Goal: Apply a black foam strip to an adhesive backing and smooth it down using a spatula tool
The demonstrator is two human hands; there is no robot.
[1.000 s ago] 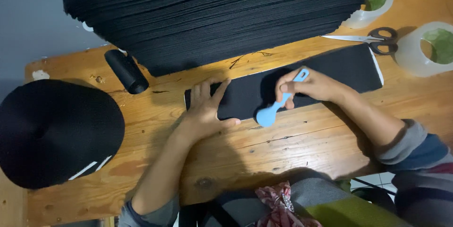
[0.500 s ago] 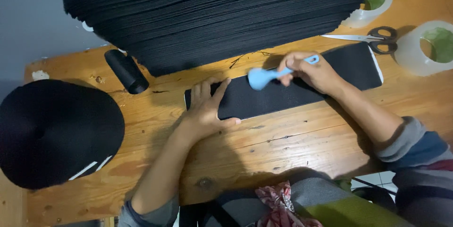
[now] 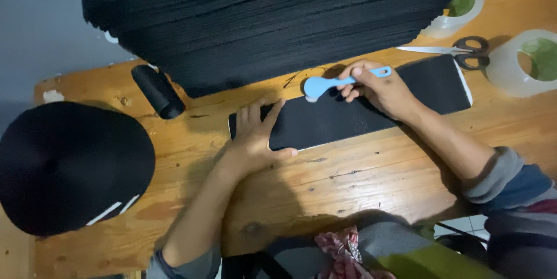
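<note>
Two bare hands work over a long black strip (image 3: 371, 113) lying flat across the wooden table (image 3: 360, 198). Nearest the person, the left hand (image 3: 258, 134) rests palm down on the strip's left end, fingers spread and pointing away, thumb stretched out along the near edge, the forearm running back toward the body. A little farther on, the right hand (image 3: 380, 87) sits at the strip's far edge with its fingers closed round the handle of a small blue tool (image 3: 339, 83), whose rounded head points left and touches the strip close to that edge; the wrist is bent and the sleeved forearm comes in from the right. To do the stroke well, the flat hand would seem to need firm, even pressure so the strip cannot creep, with the tool head kept low on the surface. Left of the hands a black cap (image 3: 67, 166) lies near the table's corner, with a black roll (image 3: 158, 91) beyond it. Farther off, scissors (image 3: 458, 49) and a tape roll (image 3: 525, 61) lie to the right, and a tall stack of black sheets (image 3: 278, 18) fills the back.
</note>
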